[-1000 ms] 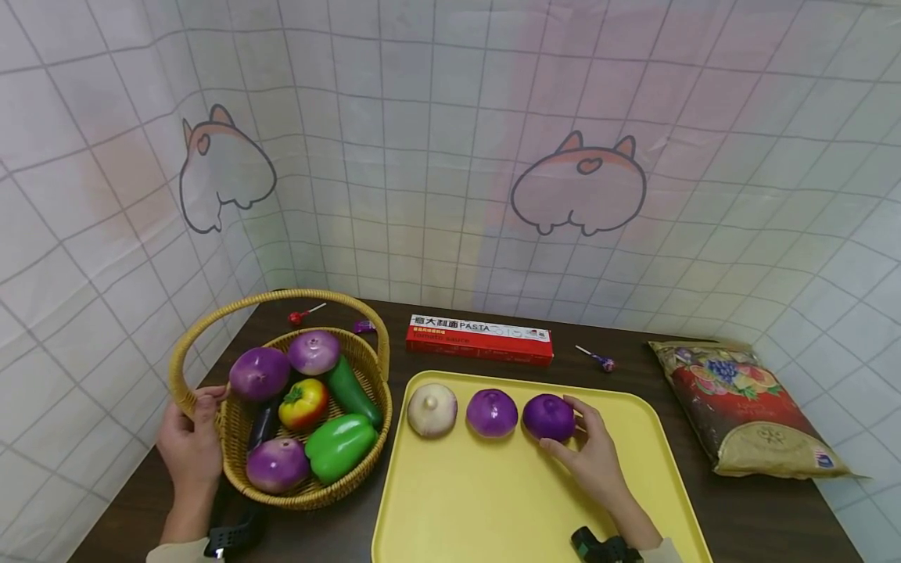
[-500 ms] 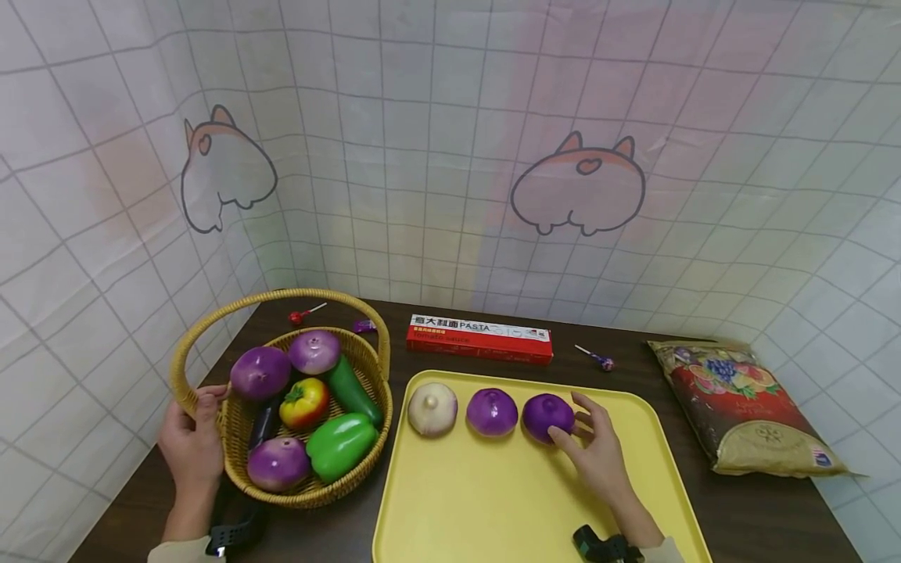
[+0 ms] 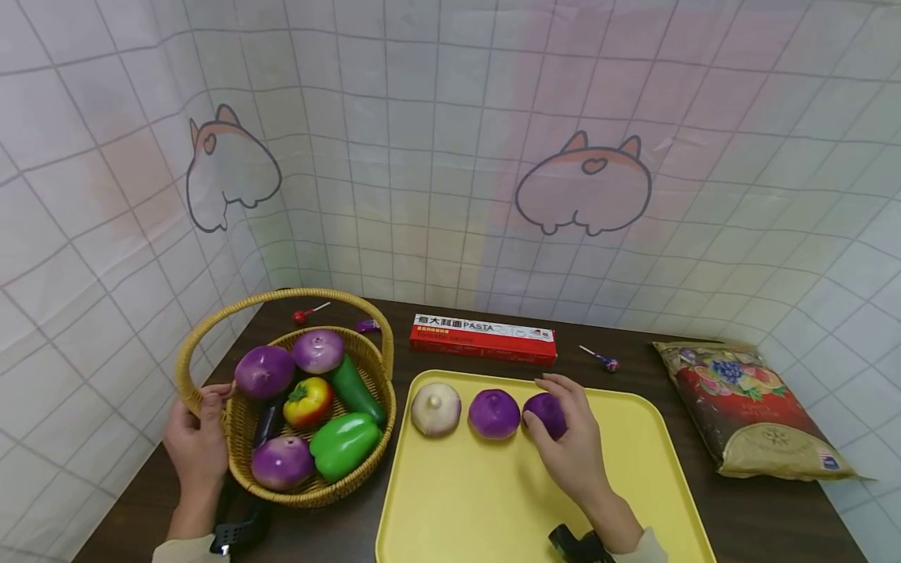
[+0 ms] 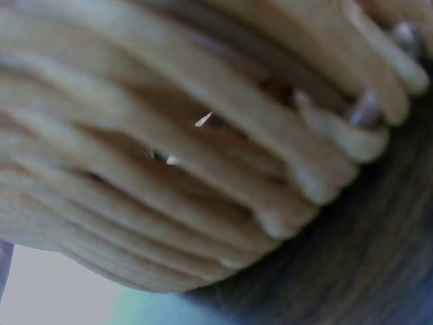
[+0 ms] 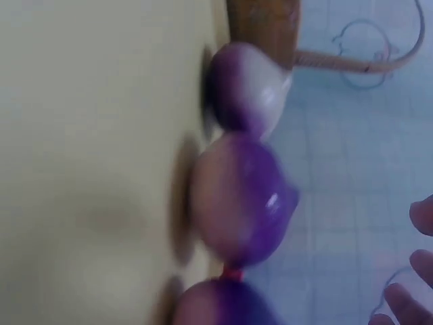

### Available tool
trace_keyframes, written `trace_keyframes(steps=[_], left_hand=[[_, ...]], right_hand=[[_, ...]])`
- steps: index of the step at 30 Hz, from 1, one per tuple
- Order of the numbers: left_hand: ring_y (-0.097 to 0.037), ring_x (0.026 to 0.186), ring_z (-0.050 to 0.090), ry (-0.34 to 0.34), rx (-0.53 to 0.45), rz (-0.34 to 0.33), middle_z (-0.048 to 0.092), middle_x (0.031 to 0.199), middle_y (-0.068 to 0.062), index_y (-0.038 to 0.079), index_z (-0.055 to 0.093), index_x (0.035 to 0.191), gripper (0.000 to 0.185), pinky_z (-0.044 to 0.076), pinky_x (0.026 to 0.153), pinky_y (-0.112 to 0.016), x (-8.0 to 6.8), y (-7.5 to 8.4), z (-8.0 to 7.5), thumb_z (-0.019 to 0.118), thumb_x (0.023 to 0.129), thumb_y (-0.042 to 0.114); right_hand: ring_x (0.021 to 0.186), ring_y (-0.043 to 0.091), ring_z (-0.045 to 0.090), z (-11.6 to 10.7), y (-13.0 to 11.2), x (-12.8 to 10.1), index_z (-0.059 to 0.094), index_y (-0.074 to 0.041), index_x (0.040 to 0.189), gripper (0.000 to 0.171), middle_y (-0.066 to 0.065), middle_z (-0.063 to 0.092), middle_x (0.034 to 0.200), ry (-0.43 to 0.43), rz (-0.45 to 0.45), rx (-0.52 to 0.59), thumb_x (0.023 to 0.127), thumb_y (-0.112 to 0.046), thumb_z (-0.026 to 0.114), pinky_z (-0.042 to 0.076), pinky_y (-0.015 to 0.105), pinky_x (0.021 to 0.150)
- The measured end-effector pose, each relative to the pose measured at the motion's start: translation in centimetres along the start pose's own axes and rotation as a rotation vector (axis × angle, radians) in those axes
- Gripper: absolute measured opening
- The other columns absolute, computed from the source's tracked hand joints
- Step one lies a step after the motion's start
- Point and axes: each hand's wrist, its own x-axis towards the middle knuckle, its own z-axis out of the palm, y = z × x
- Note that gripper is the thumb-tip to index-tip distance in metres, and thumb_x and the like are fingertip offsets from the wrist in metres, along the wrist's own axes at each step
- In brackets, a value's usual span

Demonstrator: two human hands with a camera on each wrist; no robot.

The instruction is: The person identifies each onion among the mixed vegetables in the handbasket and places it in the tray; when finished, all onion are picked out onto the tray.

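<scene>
My left hand [image 3: 199,439] grips the wicker basket [image 3: 331,494] at its left rim, beside the foot of the handle. The left wrist view is filled by the basket's woven side [image 4: 223,169]. Inside lie several purple bulbs [image 3: 283,463], a green bell pepper [image 3: 345,446], a red-yellow fruit [image 3: 307,403], a dark eggplant [image 3: 267,423] and a cucumber [image 3: 355,389]. On the yellow tray [image 3: 450,500], a pale bulb [image 3: 436,409], a purple onion [image 3: 494,414] and another purple onion [image 3: 543,412] form a row. My right hand [image 3: 573,438] hovers over the last one, fingers loose and apart from it.
A red pasta box [image 3: 482,339] lies behind the tray. Lollipops [image 3: 608,363] and a purple-wrapped sweet [image 3: 367,325] are scattered along the back. At the right rests a large printed bag [image 3: 753,407]. A gridded cloth hangs behind the dark table [image 3: 774,516].
My right hand has let go of the rightmost onion, lifted, and shifted left over it. The left hand keeps its grip on the basket. The head view has shifted slightly.
</scene>
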Motion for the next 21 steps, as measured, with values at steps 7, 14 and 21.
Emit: trace_keyframes(steps=[7, 14, 21], left_hand=[[-0.002, 0.080, 0.060, 0.003, -0.018, 0.007, 0.070, 0.087, 0.016, -0.015, 0.065, 0.102, 0.040, 0.038, 0.072, -0.016, -0.1, 2.0, 0.4, 0.056, 0.099, 0.023], [-0.001, 0.080, 0.060, 0.007, -0.002, 0.001, 0.071, 0.087, 0.016, -0.013, 0.066, 0.102, 0.038, 0.038, 0.071, -0.016, -0.1, 1.6, 0.3, 0.057, 0.099, 0.024], [-0.006, 0.081, 0.061, -0.004, -0.036, 0.012, 0.073, 0.088, 0.009, -0.011, 0.068, 0.103, 0.034, 0.038, 0.073, -0.018, 0.1, 0.3, 0.0, 0.058, 0.098, 0.022]], right_hand=[[0.123, 0.020, 0.052, 3.1, -4.1, 1.2, 0.061, -0.014, 0.124, 0.046, 0.005, 0.055, 0.131, -0.090, -0.025, 0.159, 0.082, -0.004, 0.076, 0.046, 0.039, 0.097], [0.110, 0.023, 0.058, 8.7, -7.4, 1.7, 0.063, -0.012, 0.120, 0.036, 0.005, 0.061, 0.122, -0.221, -0.108, 0.364, 0.086, -0.005, 0.072, 0.050, 0.041, 0.092], [0.114, 0.020, 0.057, 13.8, -10.5, 2.9, 0.059, -0.015, 0.127, 0.039, 0.003, 0.057, 0.127, -0.369, -0.067, 0.455, 0.089, -0.012, 0.070, 0.049, 0.039, 0.096]])
